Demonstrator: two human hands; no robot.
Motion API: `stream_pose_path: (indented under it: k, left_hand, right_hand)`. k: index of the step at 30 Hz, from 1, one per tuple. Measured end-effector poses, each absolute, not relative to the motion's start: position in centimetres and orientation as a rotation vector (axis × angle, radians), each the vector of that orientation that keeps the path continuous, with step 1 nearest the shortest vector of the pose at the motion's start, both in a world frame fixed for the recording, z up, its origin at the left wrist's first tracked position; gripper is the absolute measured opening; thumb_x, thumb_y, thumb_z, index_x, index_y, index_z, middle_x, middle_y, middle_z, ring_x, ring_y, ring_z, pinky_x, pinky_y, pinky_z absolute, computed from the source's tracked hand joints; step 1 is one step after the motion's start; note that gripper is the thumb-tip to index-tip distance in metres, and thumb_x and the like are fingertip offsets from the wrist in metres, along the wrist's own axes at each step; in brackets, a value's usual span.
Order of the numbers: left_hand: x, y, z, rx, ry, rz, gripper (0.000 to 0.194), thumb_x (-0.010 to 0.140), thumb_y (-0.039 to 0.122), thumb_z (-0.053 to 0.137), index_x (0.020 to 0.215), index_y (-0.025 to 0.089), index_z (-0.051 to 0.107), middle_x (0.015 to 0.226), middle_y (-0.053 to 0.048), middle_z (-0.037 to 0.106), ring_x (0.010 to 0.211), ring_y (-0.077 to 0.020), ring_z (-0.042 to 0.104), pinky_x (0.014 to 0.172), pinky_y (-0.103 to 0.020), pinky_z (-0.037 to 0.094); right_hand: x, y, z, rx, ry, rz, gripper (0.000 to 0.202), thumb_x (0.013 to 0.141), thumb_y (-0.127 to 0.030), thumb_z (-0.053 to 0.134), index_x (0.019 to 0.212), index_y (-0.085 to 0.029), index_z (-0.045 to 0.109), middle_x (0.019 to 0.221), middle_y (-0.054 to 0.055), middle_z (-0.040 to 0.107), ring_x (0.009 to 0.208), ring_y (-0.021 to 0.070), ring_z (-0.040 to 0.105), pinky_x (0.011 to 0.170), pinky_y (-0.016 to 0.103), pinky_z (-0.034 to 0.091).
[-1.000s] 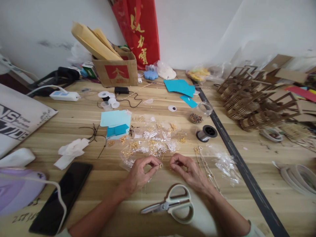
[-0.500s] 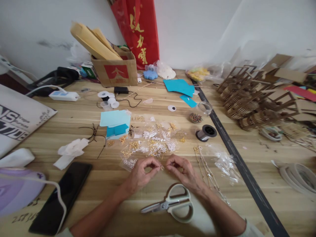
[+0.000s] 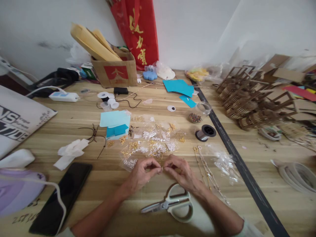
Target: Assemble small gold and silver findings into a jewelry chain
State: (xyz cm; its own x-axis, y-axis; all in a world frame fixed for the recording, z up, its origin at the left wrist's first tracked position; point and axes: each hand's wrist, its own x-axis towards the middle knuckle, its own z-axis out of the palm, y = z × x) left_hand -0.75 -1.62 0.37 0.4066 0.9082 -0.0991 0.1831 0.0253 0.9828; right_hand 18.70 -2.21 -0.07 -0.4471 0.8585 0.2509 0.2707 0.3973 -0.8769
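One tiny gold piece (image 3: 162, 168), there it is, pinched in the left hand (image 3: 144, 171), the right hand (image 3: 179, 170), fingertips together, right beside it, scissors (image 3: 165, 205) just below the right hand, gold and silver beads (image 3: 158, 149) beyond both, chains (image 3: 208, 171) off its outer side.

On the front of the cardboard box (image 3: 116, 73), a red panel carries an upright, plane-like sign over small characters too blurred to read. Behind the box, to its right, the red gift bag (image 3: 150, 39) bears gold Chinese characters in a column, the middle one 力. Left and forward of the box, the white bag (image 3: 32, 113) shows black "NS", cut by the picture edge. Nearer still, handwritten digits (image 3: 23, 218) begin "258".
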Motion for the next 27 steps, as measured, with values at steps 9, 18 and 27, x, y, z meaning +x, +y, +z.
stream_pose_path:
  k: [9, 18, 27]
  left_hand:
    - [-0.63, -1.51, 0.09, 1.485, 1.039, 0.754, 0.008, 0.075, 0.017, 0.061, 0.067, 0.014, 0.064, 0.063, -0.001, 0.064, 0.061, -0.0118, 0.057, 0.061, -0.021, 0.044]
    - [-0.76, -1.51, 0.05, 1.573, 1.078, 0.742, 0.008, 0.076, 0.017, 0.06, 0.068, 0.015, 0.062, 0.064, -0.001, 0.062, 0.062, -0.0124, 0.056, 0.06, -0.022, 0.043]
    - [-0.85, -1.46, -0.21, 1.592, 1.085, 0.725, 0.008, 0.076, 0.016, 0.06, 0.068, 0.014, 0.062, 0.065, -0.002, 0.063, 0.061, -0.012, 0.056, 0.059, -0.021, 0.044]
  right_hand:
    - [19.14, -1.99, 0.46, -0.965, -2.049, 0.998, 0.017, 0.095, -0.026, 0.053, 0.089, -0.017, 0.065, 0.08, 0.005, 0.064, 0.074, 0.0154, 0.058, 0.066, 0.026, 0.045]
    - [19.4, -1.83, 0.66, -0.999, -2.1, 0.97, 0.02, 0.096, -0.027, 0.05, 0.088, -0.016, 0.064, 0.079, 0.005, 0.063, 0.071, 0.0148, 0.058, 0.063, 0.025, 0.045]
    - [19.66, -1.65, 0.39, -1.032, -2.06, 0.982, 0.014, 0.093, -0.023, 0.053, 0.084, -0.017, 0.062, 0.076, 0.003, 0.06, 0.069, 0.0137, 0.056, 0.06, 0.024, 0.042]
